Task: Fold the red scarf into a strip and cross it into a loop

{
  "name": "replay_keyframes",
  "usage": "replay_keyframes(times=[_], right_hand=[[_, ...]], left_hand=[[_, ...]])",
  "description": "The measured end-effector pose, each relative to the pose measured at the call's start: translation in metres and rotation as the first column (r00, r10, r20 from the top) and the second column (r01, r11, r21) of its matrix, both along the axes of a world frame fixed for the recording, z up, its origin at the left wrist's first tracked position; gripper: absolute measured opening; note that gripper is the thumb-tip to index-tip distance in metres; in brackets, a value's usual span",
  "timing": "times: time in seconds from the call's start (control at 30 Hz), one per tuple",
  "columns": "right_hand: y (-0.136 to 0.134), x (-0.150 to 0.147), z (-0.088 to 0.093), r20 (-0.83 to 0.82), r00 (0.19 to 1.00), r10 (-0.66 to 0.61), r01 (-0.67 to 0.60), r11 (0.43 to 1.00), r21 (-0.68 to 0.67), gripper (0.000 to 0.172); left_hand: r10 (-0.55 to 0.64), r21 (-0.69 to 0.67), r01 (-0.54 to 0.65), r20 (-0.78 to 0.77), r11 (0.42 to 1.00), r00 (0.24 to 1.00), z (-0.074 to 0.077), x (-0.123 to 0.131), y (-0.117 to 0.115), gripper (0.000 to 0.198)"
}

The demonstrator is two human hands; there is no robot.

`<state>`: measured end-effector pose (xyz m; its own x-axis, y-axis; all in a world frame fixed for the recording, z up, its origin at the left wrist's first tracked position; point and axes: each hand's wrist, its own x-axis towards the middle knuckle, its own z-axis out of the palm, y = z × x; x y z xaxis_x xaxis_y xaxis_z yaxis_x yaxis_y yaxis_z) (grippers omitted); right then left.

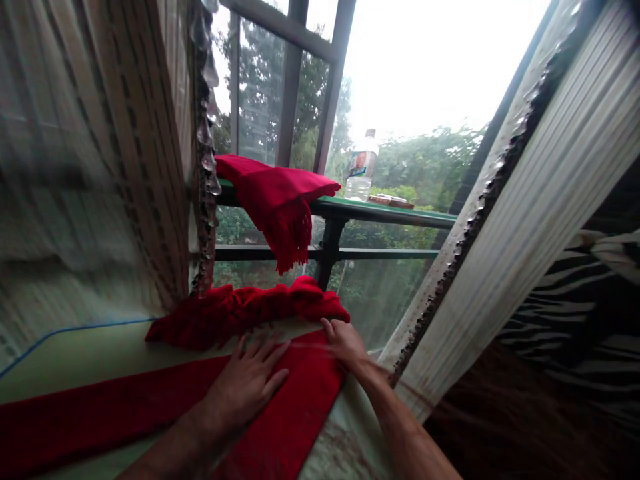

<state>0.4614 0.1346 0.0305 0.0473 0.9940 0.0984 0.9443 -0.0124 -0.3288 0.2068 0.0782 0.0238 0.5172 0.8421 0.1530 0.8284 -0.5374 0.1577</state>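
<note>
**Two hands on a flat red cloth by the window**

A long red cloth (150, 400) lies flat on the pale worktop (90, 353) and runs from the near left to the middle of the scene. The left hand (247, 390) rests on top of it, palm down, with the fingers spread and open; it grips nothing. The right hand (345, 343) is just to the right and a little farther, at the far right corner of the same cloth. It touches the cloth there, but the picture is blurred, so I cannot tell if the fingers pinch the edge or only press on it. The two hands are near each other but not touching.

Just beyond the hands, a bunched part of red cloth (240, 310) lies in a heap. Farther away, a red fringed scarf (275, 193) hangs over a green rail (385, 213) of the window. On this rail, to the right, a plastic bottle (363, 167) stands upright. Curtains (550, 200) hang at both sides.
</note>
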Motion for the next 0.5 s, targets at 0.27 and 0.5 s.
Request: replay_keyframes(times=[0.27,0.5], right_hand=[[-0.007,0.0,0.009,0.073,0.996,-0.053,0.053,0.999,0.01,0.057],[-0.017,-0.009,0.008,0.061,0.989,0.137,-0.143,0.984,0.106,0.056]], left_hand=[[-0.023,0.038,0.023,0.019,0.999,1.0,-0.004,0.0,-0.001,0.054],[-0.001,0.028,0.001,0.024,1.0,1.0,0.0,0.004,0.0,0.054]])
